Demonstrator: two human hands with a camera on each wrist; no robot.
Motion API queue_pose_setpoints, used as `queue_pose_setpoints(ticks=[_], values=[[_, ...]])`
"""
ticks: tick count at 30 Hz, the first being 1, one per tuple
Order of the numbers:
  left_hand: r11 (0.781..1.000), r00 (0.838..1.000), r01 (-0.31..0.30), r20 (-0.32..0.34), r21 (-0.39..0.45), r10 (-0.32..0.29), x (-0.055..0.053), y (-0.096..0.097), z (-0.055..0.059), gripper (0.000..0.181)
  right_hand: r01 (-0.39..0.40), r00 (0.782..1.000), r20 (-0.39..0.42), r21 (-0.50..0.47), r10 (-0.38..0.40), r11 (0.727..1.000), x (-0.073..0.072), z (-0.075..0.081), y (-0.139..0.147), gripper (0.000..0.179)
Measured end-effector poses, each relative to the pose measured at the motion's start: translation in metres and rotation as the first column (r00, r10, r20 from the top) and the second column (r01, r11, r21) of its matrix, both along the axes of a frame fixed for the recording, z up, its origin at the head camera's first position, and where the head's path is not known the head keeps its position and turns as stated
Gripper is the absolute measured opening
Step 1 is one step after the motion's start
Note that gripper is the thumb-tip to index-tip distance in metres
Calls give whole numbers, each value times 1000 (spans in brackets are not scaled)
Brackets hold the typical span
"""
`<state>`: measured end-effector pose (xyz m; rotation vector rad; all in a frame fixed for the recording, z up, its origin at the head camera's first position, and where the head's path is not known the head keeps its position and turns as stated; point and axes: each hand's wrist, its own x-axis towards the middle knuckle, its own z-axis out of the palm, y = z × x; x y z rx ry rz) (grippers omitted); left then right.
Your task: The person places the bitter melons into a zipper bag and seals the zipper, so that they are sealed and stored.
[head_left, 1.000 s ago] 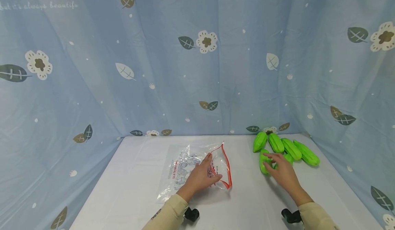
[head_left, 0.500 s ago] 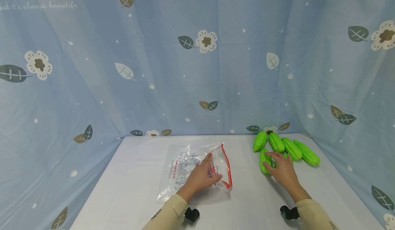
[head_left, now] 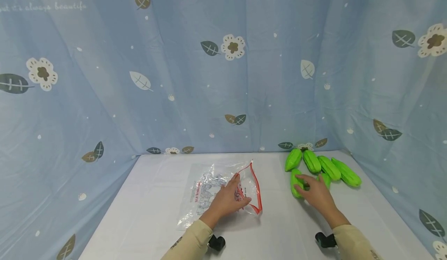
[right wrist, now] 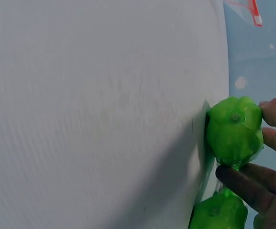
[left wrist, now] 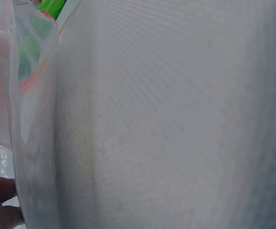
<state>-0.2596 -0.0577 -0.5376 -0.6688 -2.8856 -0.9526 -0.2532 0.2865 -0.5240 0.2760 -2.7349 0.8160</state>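
A clear zip bag (head_left: 197, 198) with a red-edged mouth lies on the white table, its mouth spread apart toward the right. My left hand (head_left: 226, 201) holds the raised upper lip of that mouth; part of the grip is hidden behind film in the left wrist view. To the right, my right hand (head_left: 318, 194) grips a green ribbed gourd (right wrist: 234, 130) from above, thumb and fingers on either side of it. A second gourd (right wrist: 219, 214) lies close beside it, partly under the hand.
Several more green gourds (head_left: 345, 172) lie in a loose row at the table's back right. A blue curtain (head_left: 181, 77) with leaves and flowers surrounds the table's back and sides. Black wrist-mounted pieces (head_left: 217, 243) sit beneath both sleeves.
My right hand has closed in on the front gourd and shifted it slightly left, so a little more of the gourd beside it shows. My left hand and the bag stay put.
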Motion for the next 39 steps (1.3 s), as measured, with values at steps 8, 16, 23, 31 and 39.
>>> queue_pose_setpoints(ticks=[8,16,23,31,39], values=[[1000,1000,3,5,4,-3,1,0,1,97,-37,998,46,-7,38,999,8,3,-19,42],[1000,1000,0,7,-5,0,1,1,2,97,-40,991,122,-68,48,997,13,0,-31,45],[1000,1000,3,4,-9,-3,2,1,1,97,-52,990,126,-81,62,995,13,-1,-33,48],[1000,1000,-4,10,-11,4,2,1,1,97,-84,979,178,-116,104,990,11,-2,-31,54],[1000,1000,-5,13,-10,5,2,1,1,98,-19,943,326,-135,62,991,9,1,-33,59]])
